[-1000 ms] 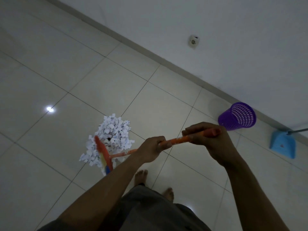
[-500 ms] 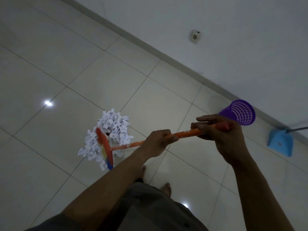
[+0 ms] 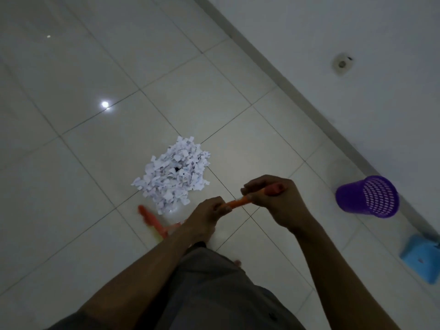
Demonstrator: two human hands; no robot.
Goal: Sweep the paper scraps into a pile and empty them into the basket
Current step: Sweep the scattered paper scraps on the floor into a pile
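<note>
White paper scraps lie in one pile (image 3: 173, 177) on the tiled floor ahead of me. I hold an orange broom by its handle (image 3: 238, 201). My left hand (image 3: 206, 216) grips the handle lower down, and my right hand (image 3: 273, 201) grips its top end. The blurred orange broom head (image 3: 152, 220) sits on the floor just nearer to me than the pile, at its lower left edge. A purple perforated basket (image 3: 367, 197) stands upright on the floor to the right, near the wall.
A light blue dustpan (image 3: 422, 258) lies on the floor at the far right edge, beyond the basket. A white wall with a grey skirting runs diagonally along the right. My bare feet show below my hands.
The broom head has pulled back off the pile toward my feet. My view has swung, so the pile, basket and dustpan sit lower and further right in view.
</note>
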